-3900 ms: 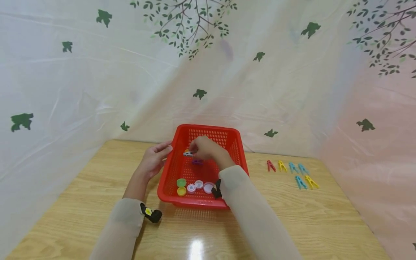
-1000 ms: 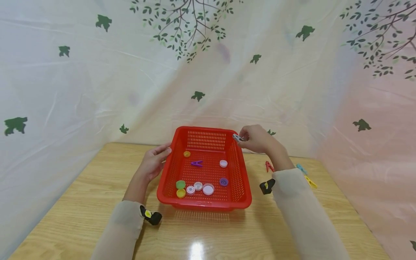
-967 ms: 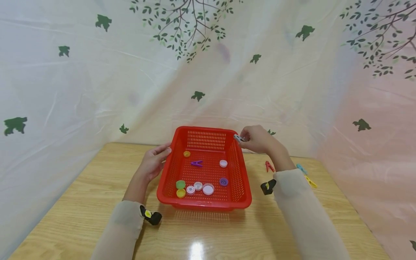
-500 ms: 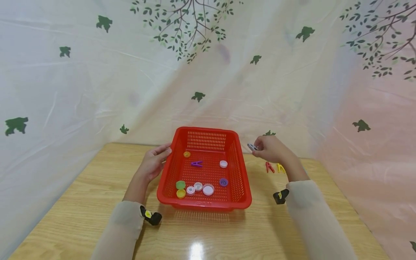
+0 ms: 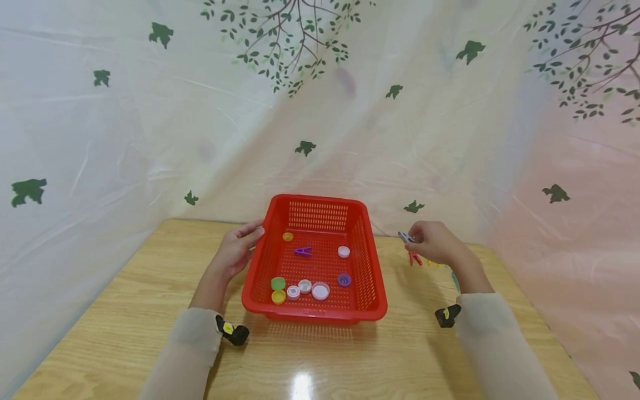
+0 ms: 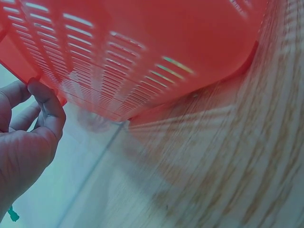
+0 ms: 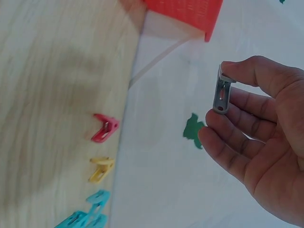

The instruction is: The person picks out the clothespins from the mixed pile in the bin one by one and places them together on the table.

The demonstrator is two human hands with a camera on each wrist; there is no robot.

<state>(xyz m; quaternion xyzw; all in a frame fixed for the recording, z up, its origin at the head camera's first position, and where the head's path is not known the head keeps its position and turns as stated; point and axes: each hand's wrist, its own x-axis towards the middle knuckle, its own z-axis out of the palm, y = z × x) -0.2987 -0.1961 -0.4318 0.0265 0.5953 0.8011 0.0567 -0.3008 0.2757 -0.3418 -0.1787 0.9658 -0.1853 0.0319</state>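
My right hand (image 5: 436, 241) pinches a grey clothespin (image 5: 406, 237) between thumb and fingers, above the table to the right of the basket. The right wrist view shows the grey clothespin (image 7: 222, 95) upright, its end against the thumb. At the left side, my left hand (image 5: 237, 248) holds the rim of the red basket (image 5: 315, 314); in the left wrist view its thumb and fingers (image 6: 47, 107) meet at that rim. Inside the basket lie a purple clothespin (image 5: 302, 251) and several bottle caps, among them a green cap (image 5: 278, 284) and a purple cap (image 5: 344, 280).
On the table (image 5: 125, 294), below the right hand, lie a red clothespin (image 7: 105, 128), a yellow clothespin (image 7: 101, 169) and blue clothespins (image 7: 97, 202), partly hidden in the head view. A leaf-patterned sheet (image 5: 225, 139) hangs behind the table.
My right hand has lifted the grey clothespin out of the basket, carried it over the right rim, and moved further right and lower. My left hand and the basket have stayed put.
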